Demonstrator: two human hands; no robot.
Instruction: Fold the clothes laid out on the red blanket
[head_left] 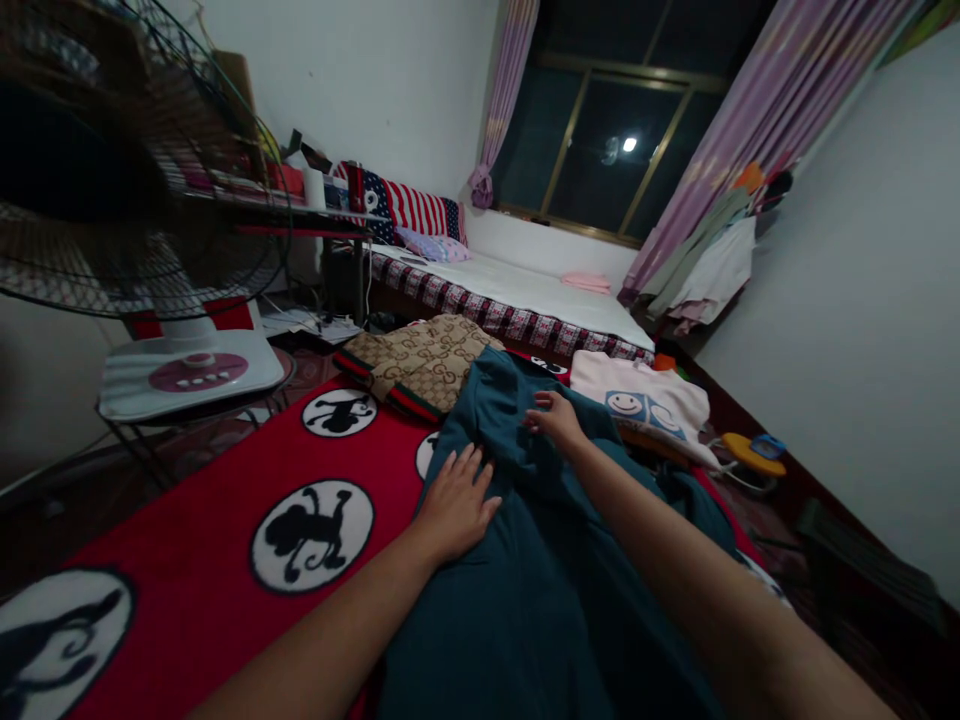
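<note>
A dark teal garment [525, 600] lies spread over a red blanket [202, 540] printed with black monkeys in white circles. Its kind is not clear; folds run across its upper part. My left hand [459, 505] rests flat on its left side, fingers stretched out. Farther up, my right hand [556, 420] is just over the cloth near the top, with fingers loosely bent and apart, holding nothing. A brown patterned garment [435, 360] with green and red trim lies beyond the left hand. To the right is a pale pink garment [637, 395] with smiley prints.
A fan [150, 200] stands on a stool [187, 370] close on the left. Behind are a cluttered desk [300, 225] and a bed [495, 280] below a window. Clothes [712, 270] hang at the right, above a yellow stool [754, 455].
</note>
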